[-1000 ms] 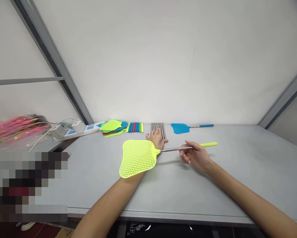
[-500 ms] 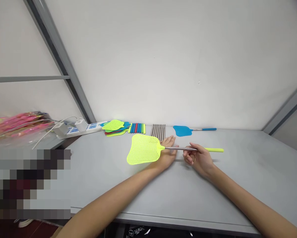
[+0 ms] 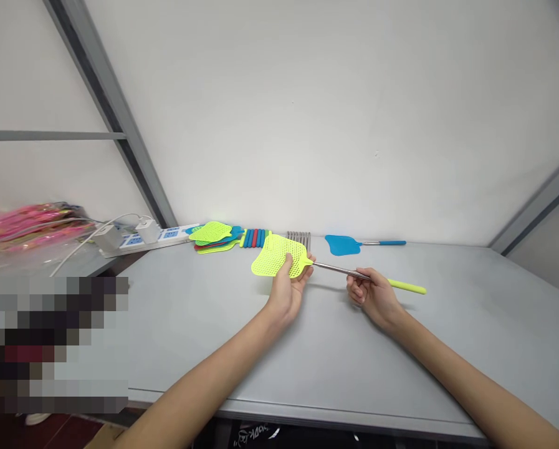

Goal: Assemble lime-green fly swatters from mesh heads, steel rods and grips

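Note:
A yellow-green fly swatter (image 3: 272,254) with a metal rod and a matching handle is held above the table. My left hand (image 3: 288,290) grips its perforated head near the neck, thumb on top and fingers behind. Around the metal rod, close to the handle, my right hand (image 3: 372,296) is closed. Behind them lies a blue fly swatter (image 3: 343,245) with a metal rod and blue handle. Metal rods (image 3: 299,239) in a row are partly hidden by the held swatter. Coloured handles (image 3: 255,238) lie left of the rods, beside a pile of swatter heads (image 3: 214,232).
A white power strip (image 3: 171,235) with plugs and a cable runs along the back left of the grey table (image 3: 335,368). Pink items in clear plastic bags (image 3: 36,227) lie at far left. A white wall stands behind. The lower left is blurred out.
My left hand has moved from beneath the swatter to take hold of its head. The swatter has tilted, its head slightly higher and its handle end lower. My right hand keeps its grip.

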`<state>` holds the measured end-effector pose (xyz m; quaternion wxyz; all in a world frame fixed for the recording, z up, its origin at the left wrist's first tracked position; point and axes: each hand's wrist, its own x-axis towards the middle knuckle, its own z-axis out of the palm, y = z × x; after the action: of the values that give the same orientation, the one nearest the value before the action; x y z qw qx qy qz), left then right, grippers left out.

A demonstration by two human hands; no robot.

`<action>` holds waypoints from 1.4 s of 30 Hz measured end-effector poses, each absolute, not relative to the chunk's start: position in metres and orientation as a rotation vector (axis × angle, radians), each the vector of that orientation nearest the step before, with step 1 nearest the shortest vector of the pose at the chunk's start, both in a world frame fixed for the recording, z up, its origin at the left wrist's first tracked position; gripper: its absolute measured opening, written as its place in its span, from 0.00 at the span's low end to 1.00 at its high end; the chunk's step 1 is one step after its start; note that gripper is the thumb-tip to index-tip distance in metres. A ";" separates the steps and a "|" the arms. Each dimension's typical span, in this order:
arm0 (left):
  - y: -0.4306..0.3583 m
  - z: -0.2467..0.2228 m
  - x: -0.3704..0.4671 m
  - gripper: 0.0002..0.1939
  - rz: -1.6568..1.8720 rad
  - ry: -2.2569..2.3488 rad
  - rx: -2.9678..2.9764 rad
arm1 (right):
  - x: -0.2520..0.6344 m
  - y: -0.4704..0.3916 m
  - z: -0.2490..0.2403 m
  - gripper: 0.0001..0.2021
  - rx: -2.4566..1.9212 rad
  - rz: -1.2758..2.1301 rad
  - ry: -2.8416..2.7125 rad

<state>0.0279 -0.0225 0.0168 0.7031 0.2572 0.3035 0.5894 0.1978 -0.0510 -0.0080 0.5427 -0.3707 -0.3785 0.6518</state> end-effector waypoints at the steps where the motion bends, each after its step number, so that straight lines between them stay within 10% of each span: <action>1: -0.022 0.016 0.028 0.12 1.314 0.685 0.538 | 0.197 -0.051 -0.008 0.15 -0.891 1.567 -0.901; 42: -0.047 0.017 0.042 0.10 1.444 0.676 0.580 | 0.183 -0.058 -0.008 0.20 -0.918 1.752 -0.908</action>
<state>0.0422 -0.0474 0.0170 0.6613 0.2563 0.2990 0.6385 0.1832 -0.0578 -0.0082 0.4640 -0.3738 -0.3696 0.7130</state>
